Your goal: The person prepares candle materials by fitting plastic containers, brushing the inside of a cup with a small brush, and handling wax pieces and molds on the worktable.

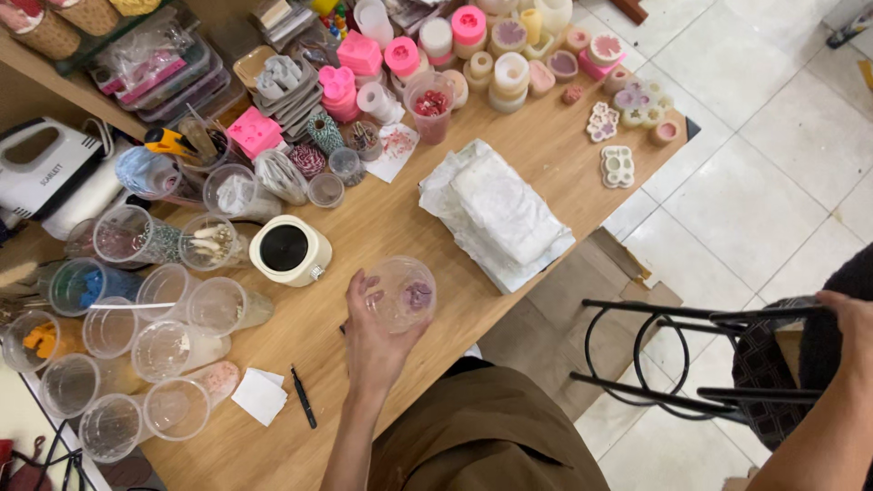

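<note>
Clear plastic cup (pixel 403 293), light and probably easy to crush, sat in the left hand (pixel 373 341), fingers wrapped round its wall above the wooden table (pixel 382 227). Pink bits lay inside it. The right hand (pixel 850 318) gripped a black stool (pixel 691 350).

Landmark: round jar (pixel 289 250) on the table (pixel 546 145). Just right of it and nearer the person, the left hand (pixel 377 336) grips a clear cup (pixel 403 293). Further right lies a wrapped block (pixel 505 209). Plastic cups (pixel 164 350) cluster left of the jar; moulds (pixel 509 55) stand beyond it. A pen (pixel 304 397) lies nearer. Far right, off the table, the right hand (pixel 850 318) rests on a stool (pixel 691 359).
</note>
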